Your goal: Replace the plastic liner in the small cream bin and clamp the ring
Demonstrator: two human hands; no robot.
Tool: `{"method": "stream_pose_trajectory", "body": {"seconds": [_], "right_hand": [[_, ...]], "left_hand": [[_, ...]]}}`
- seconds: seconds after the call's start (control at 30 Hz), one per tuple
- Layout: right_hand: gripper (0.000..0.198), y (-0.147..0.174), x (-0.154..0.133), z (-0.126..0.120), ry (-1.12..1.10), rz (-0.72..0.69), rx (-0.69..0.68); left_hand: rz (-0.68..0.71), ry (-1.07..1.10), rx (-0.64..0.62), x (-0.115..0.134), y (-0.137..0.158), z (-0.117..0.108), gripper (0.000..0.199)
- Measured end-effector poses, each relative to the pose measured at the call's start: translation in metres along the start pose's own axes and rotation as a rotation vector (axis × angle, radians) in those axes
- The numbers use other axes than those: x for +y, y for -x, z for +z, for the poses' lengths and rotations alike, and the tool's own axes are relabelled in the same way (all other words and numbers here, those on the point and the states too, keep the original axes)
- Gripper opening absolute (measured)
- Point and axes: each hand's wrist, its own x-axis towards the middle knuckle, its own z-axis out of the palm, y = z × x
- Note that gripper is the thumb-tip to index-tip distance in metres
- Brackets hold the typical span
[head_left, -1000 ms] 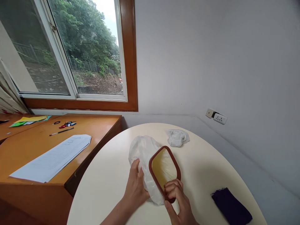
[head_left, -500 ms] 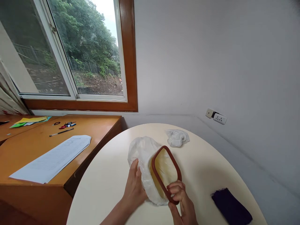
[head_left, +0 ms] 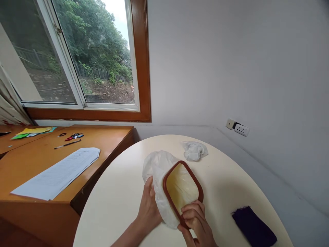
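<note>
On the round cream table (head_left: 120, 202) a brown rounded-rectangular frame (head_left: 198, 186) lies over a thin white cloth (head_left: 157, 165), which shows yellowish through the opening. My right hand (head_left: 195, 222) grips the frame's near end, fingers curled over its rim. My left hand (head_left: 148, 206) presses on the white cloth at the frame's left side and bunches it against the rim. The cloth spreads out past the frame toward the far left.
A crumpled white cloth piece (head_left: 194, 150) lies further back on the table, and a dark purple cloth (head_left: 253, 230) sits near the right edge. A wooden desk (head_left: 38, 161) on the left holds papers (head_left: 57, 172), a pen and small items. A wall socket (head_left: 241, 129) is at right.
My right hand has tilted the frame from a raised, edge-on angle down flatter over the cloth. My left hand stays pressed on the cloth beside it.
</note>
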Motion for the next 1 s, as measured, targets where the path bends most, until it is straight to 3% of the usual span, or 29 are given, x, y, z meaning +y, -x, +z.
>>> {"method": "stream_pose_trajectory", "body": {"seconds": [0.17,0.4,0.53,0.63,0.8,1.0], "right_hand": [[0.008,-0.004,-0.003,-0.001,0.010,-0.106,-0.017],[0.006,0.001,0.002,-0.003,0.083,-0.068,-0.011],[0.014,0.007,0.025,-0.014,0.221,0.043,0.023],[0.010,0.013,0.052,-0.024,0.371,0.193,-0.012],[0.016,0.028,0.084,-0.030,0.520,0.389,-0.190],[0.026,0.037,0.094,-0.030,0.674,0.421,-0.293]], "left_hand": [[-0.140,0.033,-0.065,-0.002,0.004,0.000,0.082],[-0.326,0.116,-0.139,-0.005,0.004,-0.002,0.086],[-0.527,0.246,-0.144,-0.012,0.008,-0.001,0.096],[-0.627,0.325,-0.148,-0.019,0.009,-0.002,0.084],[-0.638,0.336,-0.126,-0.022,0.005,-0.005,0.067],[-0.612,0.320,-0.124,-0.021,0.005,-0.004,0.066]]}}
